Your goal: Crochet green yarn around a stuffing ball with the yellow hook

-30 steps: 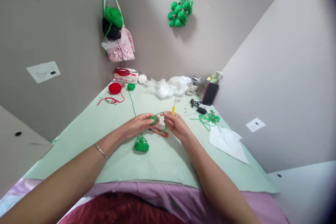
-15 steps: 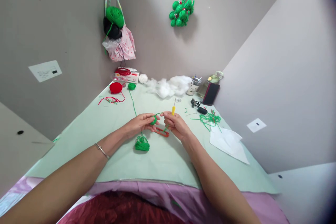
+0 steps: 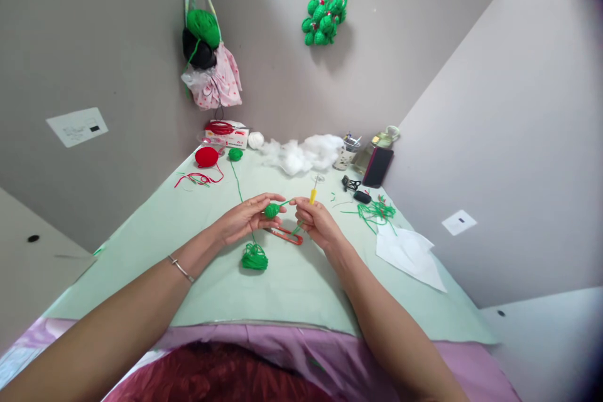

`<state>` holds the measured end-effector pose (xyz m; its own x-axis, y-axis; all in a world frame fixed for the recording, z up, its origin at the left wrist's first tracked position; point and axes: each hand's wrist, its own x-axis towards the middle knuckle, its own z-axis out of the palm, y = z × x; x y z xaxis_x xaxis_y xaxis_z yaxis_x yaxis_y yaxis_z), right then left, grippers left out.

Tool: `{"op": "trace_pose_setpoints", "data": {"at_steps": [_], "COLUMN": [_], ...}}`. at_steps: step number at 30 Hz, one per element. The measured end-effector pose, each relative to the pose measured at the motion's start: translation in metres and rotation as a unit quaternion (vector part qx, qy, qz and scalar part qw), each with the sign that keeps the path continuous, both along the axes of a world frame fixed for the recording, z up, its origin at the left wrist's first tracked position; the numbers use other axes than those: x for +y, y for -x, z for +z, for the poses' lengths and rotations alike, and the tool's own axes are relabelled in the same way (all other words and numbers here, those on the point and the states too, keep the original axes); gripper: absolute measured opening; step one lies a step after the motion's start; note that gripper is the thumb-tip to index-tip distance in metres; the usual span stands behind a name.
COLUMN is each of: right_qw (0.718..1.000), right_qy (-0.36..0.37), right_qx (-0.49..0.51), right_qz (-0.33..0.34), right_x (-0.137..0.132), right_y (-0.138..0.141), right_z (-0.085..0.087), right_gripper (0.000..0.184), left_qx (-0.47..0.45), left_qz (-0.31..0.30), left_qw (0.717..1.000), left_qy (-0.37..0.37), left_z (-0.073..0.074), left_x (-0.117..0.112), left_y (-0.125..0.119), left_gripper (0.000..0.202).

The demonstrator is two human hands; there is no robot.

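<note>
Shifted since the earlier frame: the left hand's (image 3: 242, 217) fingers have spread, so more of the green ball (image 3: 272, 210) shows; the right hand (image 3: 313, 220) has hardly moved.
Green ball: up off the bench (image 3: 301, 289), between the left thumb and fingers, a little left of the right hand.
Left fingers: fairly wide around the ball – whether they pinch it or merely cradle it, I cannot tell.
Right fingers: curled closed on the yellow-handled tool (image 3: 313, 195), its thin tip pointing up, with the green strand (image 3: 286, 202) running to them from the ball.
Ball's feel: probably very light and soft, with a ridged surface that should grip skin well; a hard squeeze would likely dent it rather than break it.
Ball's hold: best by its rounded sides, clear of the spot where the strand leaves; a tug there might distort it.
Strand's feel: limp and thin, likely to snag; light tension suits it.
Yellow-handled tool: looks stiff and slim – the handle is the place to hold, not the narrow tip.
Below the hands: an orange tool (image 3: 287, 237) and a green yarn bundle (image 3: 254, 257) lie on the bench.
</note>
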<state>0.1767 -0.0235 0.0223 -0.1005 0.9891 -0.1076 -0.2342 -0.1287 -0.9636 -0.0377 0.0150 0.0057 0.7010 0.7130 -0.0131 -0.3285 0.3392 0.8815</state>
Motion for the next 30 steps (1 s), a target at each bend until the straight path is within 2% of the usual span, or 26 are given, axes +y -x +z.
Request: {"op": "trace_pose_setpoints", "data": {"at_steps": [4,8,18,24,30], "right_qw": [1.000,1.000,1.000,1.000,1.000], "right_qy": [0.003,0.003,0.004,0.006,0.007], "right_qx": [0.004,0.003,0.000,0.001,-0.001], "right_qz": [-0.005,-0.009,-0.009,-0.013,-0.015], "right_x": [0.0004,0.0000,0.0018,0.0026,0.0020], "right_y": [-0.0006,-0.0008,-0.0013,-0.0016,-0.0018], "right_z": [0.0000,0.0006,-0.0020,-0.0021,-0.0014], "right_gripper": [0.029,0.027,0.027,0.028,0.029], "left_qx": [-0.003,0.011,0.029,0.029,0.023], "left_qz": [-0.024,-0.047,0.055,0.050,0.049], "left_qw": [1.000,0.999,0.998,0.998,0.998], "left_qy": [-0.013,-0.020,-0.018,-0.026,-0.036], "left_z": [0.0015,0.0029,-0.0013,0.0044,0.0002], "left_x": [0.0005,-0.0012,0.0018,-0.0003,0.0013], "left_y": [0.0019,0.0022,-0.0037,-0.0027,-0.0030], "left_gripper": [0.029,0.045,0.025,0.033,0.037]}}
